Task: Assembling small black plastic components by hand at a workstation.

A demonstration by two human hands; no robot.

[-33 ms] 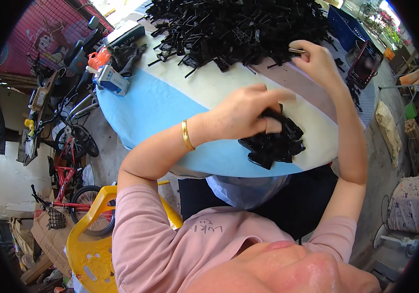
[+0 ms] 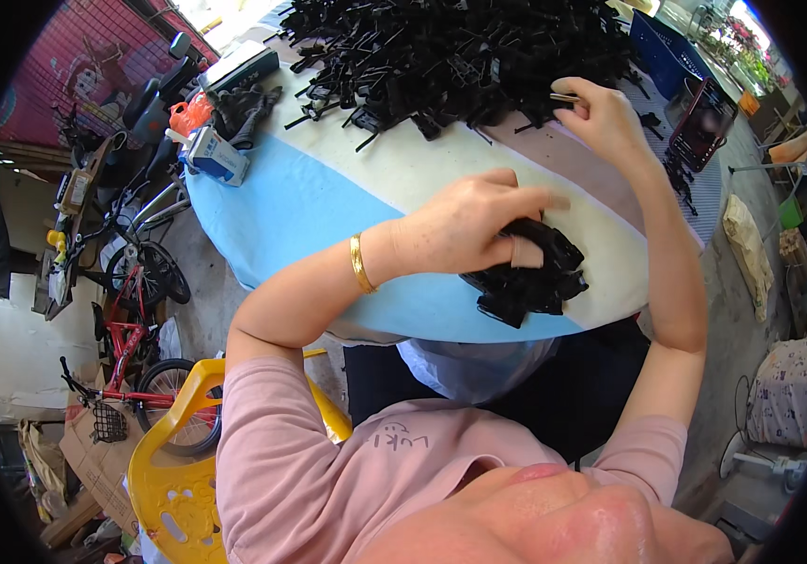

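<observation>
My left hand (image 2: pixel 465 226), with a gold bangle at the wrist, hovers over a small heap of black plastic pieces (image 2: pixel 530 291) at the table's near edge. Its index finger stretches out, slightly blurred, and the thumb, wrapped in a pale band, stands apart from it above a black piece. My right hand (image 2: pixel 596 117) is pinched on a thin, light-edged tool (image 2: pixel 565 98) whose kind I cannot make out. This hand is beside the right front edge of a large pile of black plastic pieces (image 2: pixel 460 66).
The table has a striped cloth (image 2: pixel 310 193). A blue basket (image 2: pixel 671 56) and a propped-up phone (image 2: pixel 701 124) stand at the right. A blue-and-white carton (image 2: pixel 218 157) and an orange bag (image 2: pixel 191 113) sit at the left edge. A yellow chair (image 2: pixel 173 479) and a red bicycle (image 2: pixel 126 348) are left.
The black piece under my left fingers has dropped lower onto the small heap, and the fingers have shifted slightly. My right hand has moved slightly left with the thin tool.
</observation>
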